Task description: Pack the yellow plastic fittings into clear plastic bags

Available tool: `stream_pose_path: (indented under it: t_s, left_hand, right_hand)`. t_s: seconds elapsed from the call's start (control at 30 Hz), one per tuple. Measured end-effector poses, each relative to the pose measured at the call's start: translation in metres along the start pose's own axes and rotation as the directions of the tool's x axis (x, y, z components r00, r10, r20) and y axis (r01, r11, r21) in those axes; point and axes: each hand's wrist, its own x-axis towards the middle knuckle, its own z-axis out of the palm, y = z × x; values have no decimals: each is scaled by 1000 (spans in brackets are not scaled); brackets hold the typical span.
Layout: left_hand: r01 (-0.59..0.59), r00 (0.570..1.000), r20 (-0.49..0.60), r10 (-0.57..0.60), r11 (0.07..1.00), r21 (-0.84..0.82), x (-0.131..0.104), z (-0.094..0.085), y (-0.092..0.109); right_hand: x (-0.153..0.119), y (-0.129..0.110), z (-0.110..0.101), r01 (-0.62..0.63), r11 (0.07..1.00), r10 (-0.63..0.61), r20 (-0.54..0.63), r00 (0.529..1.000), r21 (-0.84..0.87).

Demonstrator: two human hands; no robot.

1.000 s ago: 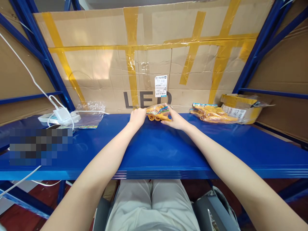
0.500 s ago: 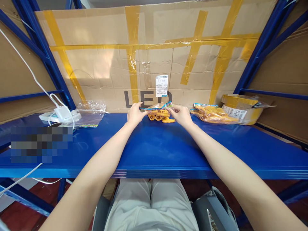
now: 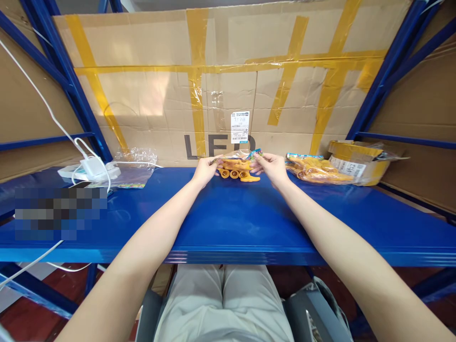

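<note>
While the blue shelf [image 3: 235,213] runs broad and flat down to its front edge [image 3: 235,257], low in the frame, the cardboard panel [image 3: 160,99] stands close behind the bag of yellow pieces [image 3: 235,164] at centre. My left hand [image 3: 205,172] pinches the bag's left end, my right hand [image 3: 272,169] its blue-printed right corner, forearms [image 3: 153,218] slanting up from the lower corners.

Pale grey-green trousers [image 3: 228,316], loose and matte, wrinkle softly across the front of the wearer, a dark crease running between the two legs, while the slender left forearm [image 3: 142,242] and right forearm [image 3: 338,244] show bare, as do the left hand [image 3: 205,172] and right hand [image 3: 274,168], wrists included
</note>
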Motion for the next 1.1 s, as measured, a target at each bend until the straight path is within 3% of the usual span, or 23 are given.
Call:
stream_pose_path:
  t_s: [0.17,0.33,0.4,0.5,0.6,0.7,0.83,0.97,1.1]
  left_hand:
    - [-294,955,18,295,944,151,-1,0,10]
    - [-358,931,-14,364,920,158,-1,-2,11]
    - [-298,949,-72,308,947,117,-1,-2,9]
    - [-93,990,-102,93,996,2,-1,1,6]
    - [144,990,12,-143,986,-81,-4,3,4]
    - [226,971,96,-218,970,-88,-6,5,1]
    - [98,995,12,-97,994,-38,-3,6,-2]
    - [-117,991,-54,122,989,85,2,4,-4]
    - [-266,962,-16,272,949,168,4,0,-1]
  right_hand:
    - [3,-2,1,163,983,-153,-109,982,82]
    - [3,-4,2,231,972,-225,-120,967,40]
    - [2,-4,3,203,978,-198,-94,976,52]
    - [2,-3,4,183,981,-176,-105,979,60]
    - [2,-2,3,165,984,-156,-122,980,68]
    - [2,-1,1,70,994,-63,-82,995,87]
    - [2,0,1,-61,993,62,-5,998,105]
    - [3,1,5,103,989,-95,-82,992,106]
    - [2,0,7,229,973,-225,-124,966,19]
